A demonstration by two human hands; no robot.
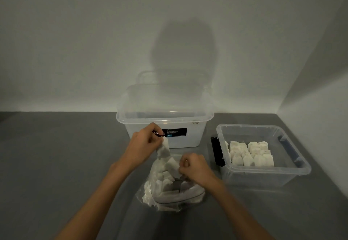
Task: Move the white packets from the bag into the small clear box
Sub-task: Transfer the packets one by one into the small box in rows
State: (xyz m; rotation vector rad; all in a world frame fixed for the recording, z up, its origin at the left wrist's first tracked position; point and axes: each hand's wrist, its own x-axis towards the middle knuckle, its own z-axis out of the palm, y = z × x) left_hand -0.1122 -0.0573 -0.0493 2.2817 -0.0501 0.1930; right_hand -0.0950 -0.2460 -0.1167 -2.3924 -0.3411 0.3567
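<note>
Wall (94,42): pale and plain, meeting a side wall at 2 o'clock; a broad dark shadow (184,51) at 12 o'clock, above the boxes.
Surface (56,155): grey and matte, carrying both boxes and the bag.
Large clear box (195,141): at 12 o'clock from the bag, upright against the wall, open-topped, with a clear lid leaning behind it; dark label (175,132) on the front wall.
Small clear box (263,173): at 2 o'clock from the bag, just beside the large box, open-topped; black latch (217,151) on its left end, blue latch (288,145) on its right.
Bag (169,200): clear plastic, crumpled, resting on the surface front and centre, mouth open toward 12 o'clock.
Left hand (145,140): at 11 o'clock from the bag's mouth, raised above it, in front of the large box; fingers closed round one packet.
Right hand (195,168): at 3 o'clock of the bag's mouth; fingers curled tight, pinching the bag's upper edge.
White packets (250,155): some standing in neat rows along the small box's floor, others heaped loose in the bag.
Lifted packet (163,148): white, hanging tilted from the left fingers, clear of the bag's mouth, well apart from the small box.
</note>
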